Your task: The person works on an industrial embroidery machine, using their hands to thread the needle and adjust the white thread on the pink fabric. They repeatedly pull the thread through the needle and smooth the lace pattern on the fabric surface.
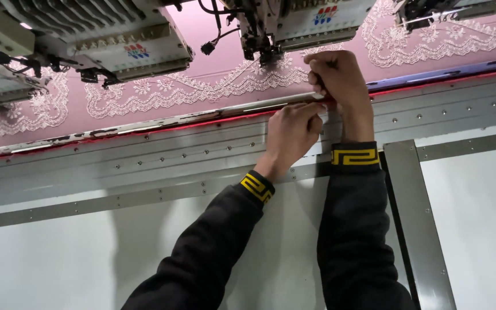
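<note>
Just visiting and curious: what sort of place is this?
Probably a textile embroidery workshop: pink fabric with white lace-like stitching is stretched under a row of grey machine stitching heads, along a long metal frame rail.

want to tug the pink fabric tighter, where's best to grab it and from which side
Judging by its pose, pinch the pink fabric at its near edge along the metal frame rail, coming from the front as both hands do; machine heads crowd the middle.

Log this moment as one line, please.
left hand: pinching frame edge | right hand: fist at pink fabric | sewing head above
</note>
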